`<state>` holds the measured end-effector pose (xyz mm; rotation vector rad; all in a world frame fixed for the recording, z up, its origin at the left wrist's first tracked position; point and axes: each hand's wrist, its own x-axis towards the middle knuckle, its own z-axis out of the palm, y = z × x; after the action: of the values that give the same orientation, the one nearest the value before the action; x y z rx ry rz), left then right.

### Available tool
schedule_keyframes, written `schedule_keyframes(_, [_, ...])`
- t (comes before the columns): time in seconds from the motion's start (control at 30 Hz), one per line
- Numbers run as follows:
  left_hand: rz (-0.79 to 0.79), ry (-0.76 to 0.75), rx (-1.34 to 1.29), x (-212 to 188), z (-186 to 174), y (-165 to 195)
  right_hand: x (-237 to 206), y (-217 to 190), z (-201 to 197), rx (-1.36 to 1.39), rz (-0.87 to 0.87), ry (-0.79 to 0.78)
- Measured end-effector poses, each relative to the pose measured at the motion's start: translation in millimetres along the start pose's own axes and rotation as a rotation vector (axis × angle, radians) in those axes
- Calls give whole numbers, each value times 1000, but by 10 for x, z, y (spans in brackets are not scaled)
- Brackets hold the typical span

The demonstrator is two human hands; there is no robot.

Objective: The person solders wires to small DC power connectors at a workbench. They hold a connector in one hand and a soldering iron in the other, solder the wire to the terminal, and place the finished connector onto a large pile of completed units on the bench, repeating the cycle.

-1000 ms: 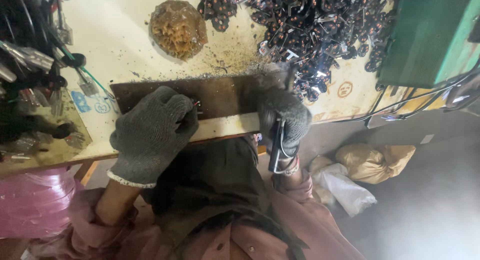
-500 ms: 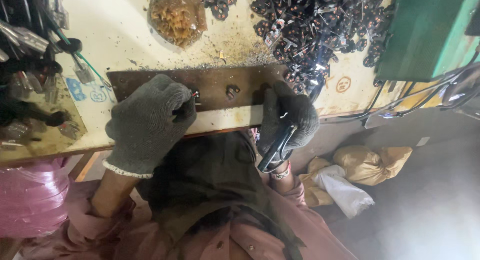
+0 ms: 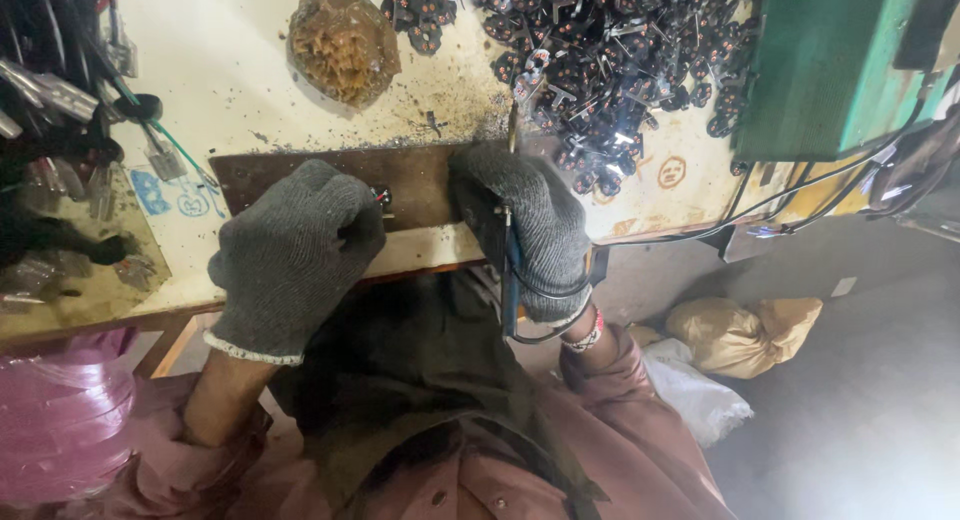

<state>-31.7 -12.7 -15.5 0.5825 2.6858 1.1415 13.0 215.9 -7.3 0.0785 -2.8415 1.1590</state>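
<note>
My left hand [image 3: 290, 255], in a grey knit glove, is closed around a small dark part with a red spot [image 3: 381, 196], pressed on a brown metal plate [image 3: 420, 180] at the bench's front edge. My right hand [image 3: 530, 225], also gloved, grips a dark soldering tool [image 3: 510, 270] with a blue body and a black cable; its thin tip [image 3: 513, 130] points up past the plate's far edge. The two hands sit close together, about a hand's width apart.
A heap of several small dark parts with copper ends [image 3: 610, 60] lies at the back. A brown crusted sponge [image 3: 345, 42] sits behind the plate. A green box [image 3: 830, 70] stands right, wires and clips [image 3: 60, 110] left, bags [image 3: 740, 335] on the floor.
My right hand has moved from the bench's edge up and left onto the plate with the tool. The left hand has stayed on the plate.
</note>
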Motion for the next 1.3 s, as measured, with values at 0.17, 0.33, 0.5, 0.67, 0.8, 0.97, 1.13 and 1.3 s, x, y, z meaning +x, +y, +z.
schedule_keyframes(0.17, [-81,-95,20,29,-18,14,36,-109,-31,-186,-128,-137])
schedule_keyframes(0.33, [-78,-95,40,53,-18,31,13,-292,72,-496,-324,-262])
schedule_keyframes(0.5, [-53,-41,10,4,3,5,-215,-87,-18,17,27,22])
schedule_keyframes(0.67, [-34,-30,44,-29,1,25,-483,89,32,209,62,402])
schedule_keyframes(0.8, [3,-60,84,17,99,150,-565,192,224,-64,17,316])
schedule_keyframes(0.97, [42,-134,52,27,300,236,-658,205,194,53,72,239])
schedule_keyframes(1.13, [32,-148,45,-28,367,170,-468,190,301,17,115,132])
schedule_keyframes(1.3, [-16,-203,7,-18,279,201,-353,151,397,138,116,69])
